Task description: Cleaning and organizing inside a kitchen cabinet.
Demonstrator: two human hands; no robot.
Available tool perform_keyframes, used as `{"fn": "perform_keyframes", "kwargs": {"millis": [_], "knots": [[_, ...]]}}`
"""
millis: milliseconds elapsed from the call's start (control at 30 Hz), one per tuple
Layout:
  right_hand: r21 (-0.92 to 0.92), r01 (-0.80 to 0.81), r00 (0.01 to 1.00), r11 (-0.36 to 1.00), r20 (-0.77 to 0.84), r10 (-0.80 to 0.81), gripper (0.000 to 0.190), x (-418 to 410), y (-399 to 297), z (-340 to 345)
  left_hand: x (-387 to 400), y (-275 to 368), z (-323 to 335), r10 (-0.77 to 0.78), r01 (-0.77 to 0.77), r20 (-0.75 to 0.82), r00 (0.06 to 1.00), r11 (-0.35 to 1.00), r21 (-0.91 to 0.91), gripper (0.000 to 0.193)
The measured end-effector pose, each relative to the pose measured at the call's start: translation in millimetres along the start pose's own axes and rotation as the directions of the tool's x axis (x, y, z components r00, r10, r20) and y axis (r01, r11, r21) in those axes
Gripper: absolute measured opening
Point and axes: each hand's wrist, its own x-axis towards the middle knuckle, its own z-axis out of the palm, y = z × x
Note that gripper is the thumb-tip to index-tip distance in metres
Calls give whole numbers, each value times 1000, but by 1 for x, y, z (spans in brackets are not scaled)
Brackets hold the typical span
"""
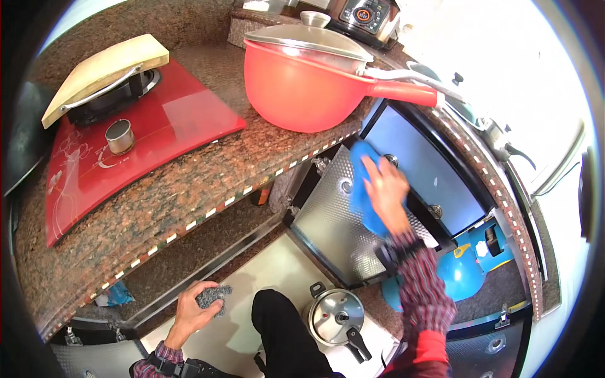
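Observation:
My left hand, low in the view, pinches a grey speckled scrubbing pad between thumb and fingers above the pale floor. My right hand reaches forward and presses a blue cloth against a swung-out cabinet door with a dimpled metal panel. The fingers are slightly blurred, and part of the cloth is hidden under the palm. Just right of the cloth stands another door with a smooth, bluish reflective panel and round metal fittings.
A red saucepan with lidded cookware inside stands at the granite counter's edge, handles jutting rightward. A wooden board rests over the red glass stove. Near my knee is a pressure cooker. A blue gas cylinder stands under the counter.

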Motion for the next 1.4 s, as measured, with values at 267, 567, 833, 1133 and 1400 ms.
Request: {"fn": "perform_keyframes", "kwargs": {"millis": [267,567,833,1133,1400], "knots": [[82,-61,998,995,1,61,33,40,-45,83,4,15,5,-7,7,-5,1000,1000,-9,32],[358,-359,805,862,586,92,26,-41,-69,51,-4,3,3,17,-17,-2,1000,999,38,34],[418,-67,988,906,-99,119,45,-29,-63,62,-1,7,8,83,-83,-13,996,996,38,34],[-21,194,967,981,170,-188,50,-76,-85,174,-9,21,10,53,-54,27,998,998,16,30],[-162,651,632,742,656,-412,22,-204,-105,221,-19,31,3,3,-4,-51,999,1000,-10,30]]}}
